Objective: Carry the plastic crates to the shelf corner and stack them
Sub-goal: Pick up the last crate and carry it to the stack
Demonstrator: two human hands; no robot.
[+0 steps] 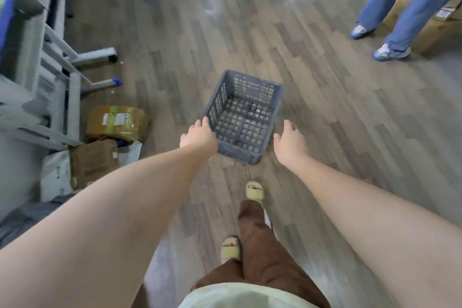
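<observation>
**Item.** One grey plastic crate (246, 115) stands upright on the wooden floor (337, 137), ahead of the person's feet, open side up.

**Contents.** None seen; the floor shows through its lattice base. No second crate is in view.

**Hands.** The left hand (198, 136) reaches to the crate's near-left corner, fingers extended and relaxed, gripping nothing. Contact with the rim cannot be confirmed. The right hand (290, 141) is spread and unclenched, near the right wall but apart from it.

**Assessment.** The hands flank the crate, apparently to take it by opposite sides for a level lift.

**Surroundings.** Metal shelving (45, 57) stands to the left, with wrapped parcels (117, 124) on the floor at its foot. A second person's legs (390, 7) stand at far right, well apart.
</observation>
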